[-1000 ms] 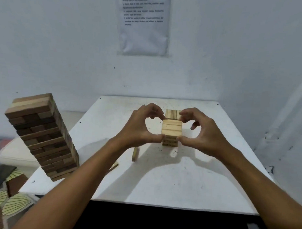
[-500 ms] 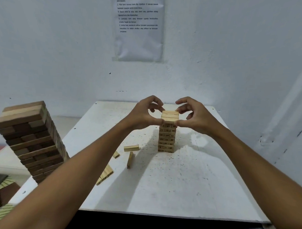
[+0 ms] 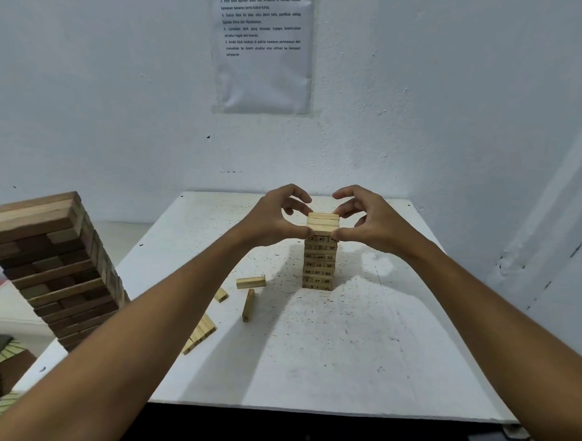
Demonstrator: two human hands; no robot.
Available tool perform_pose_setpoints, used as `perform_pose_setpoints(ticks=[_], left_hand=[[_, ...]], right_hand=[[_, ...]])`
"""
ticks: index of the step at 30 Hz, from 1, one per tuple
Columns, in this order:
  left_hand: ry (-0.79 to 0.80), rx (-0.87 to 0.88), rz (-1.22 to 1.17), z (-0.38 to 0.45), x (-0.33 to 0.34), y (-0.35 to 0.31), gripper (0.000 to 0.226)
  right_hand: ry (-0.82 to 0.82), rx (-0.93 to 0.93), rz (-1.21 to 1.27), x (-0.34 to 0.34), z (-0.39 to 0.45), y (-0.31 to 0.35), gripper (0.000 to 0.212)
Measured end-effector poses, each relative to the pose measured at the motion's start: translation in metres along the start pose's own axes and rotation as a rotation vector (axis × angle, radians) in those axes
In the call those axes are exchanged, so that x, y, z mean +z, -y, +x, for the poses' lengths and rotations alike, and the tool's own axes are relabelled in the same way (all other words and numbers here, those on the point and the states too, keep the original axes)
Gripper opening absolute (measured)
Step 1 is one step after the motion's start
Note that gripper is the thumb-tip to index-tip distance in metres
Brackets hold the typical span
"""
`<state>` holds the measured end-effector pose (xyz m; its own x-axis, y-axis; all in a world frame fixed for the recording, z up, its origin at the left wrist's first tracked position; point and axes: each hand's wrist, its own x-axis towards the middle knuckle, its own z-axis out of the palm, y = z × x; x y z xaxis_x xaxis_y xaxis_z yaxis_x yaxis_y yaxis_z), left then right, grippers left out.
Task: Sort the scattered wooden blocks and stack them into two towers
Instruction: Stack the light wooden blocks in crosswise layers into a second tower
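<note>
A small tower of light numbered blocks (image 3: 319,264) stands on the white table (image 3: 328,353). My left hand (image 3: 273,216) and my right hand (image 3: 369,219) pinch the tower's top layer of light blocks (image 3: 323,223) from either side, thumbs at the near corners and fingers curled over the far edge. A taller tower of dark and light brown blocks (image 3: 50,264) stands at the table's left edge. Loose light blocks lie left of the small tower: one flat (image 3: 250,282), one on its edge (image 3: 248,304), a short piece (image 3: 221,295) and a row of several (image 3: 200,332) partly under my left forearm.
A printed sheet (image 3: 264,51) hangs on the white wall behind the table. A low white surface (image 3: 3,309) and patterned items (image 3: 1,358) sit to the left below the table. The table's near edge (image 3: 309,410) runs across the bottom.
The view has tilted up and pulled back, showing the small tower's full height. Both hands stay pinched on its top layer, shifting only slightly.
</note>
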<state>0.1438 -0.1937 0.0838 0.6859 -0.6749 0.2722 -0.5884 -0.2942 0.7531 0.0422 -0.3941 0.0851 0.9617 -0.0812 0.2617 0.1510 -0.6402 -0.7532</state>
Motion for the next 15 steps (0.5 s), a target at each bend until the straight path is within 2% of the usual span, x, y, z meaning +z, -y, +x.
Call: perform_pose_setpoints(ticks=[11,15], left_hand=[[0.011,-0.011,-0.007,-0.0024,0.0007,-0.0023,0.042],[0.014,-0.013,0.001,-0.0045,0.0006,-0.0051,0.049]], right_hand=[[0.011,0.019,-0.004,0.0004,0.0000,0.0000,0.067],[0.017,0.033,-0.019,0.0006,-0.0016,-0.0001,0.066]])
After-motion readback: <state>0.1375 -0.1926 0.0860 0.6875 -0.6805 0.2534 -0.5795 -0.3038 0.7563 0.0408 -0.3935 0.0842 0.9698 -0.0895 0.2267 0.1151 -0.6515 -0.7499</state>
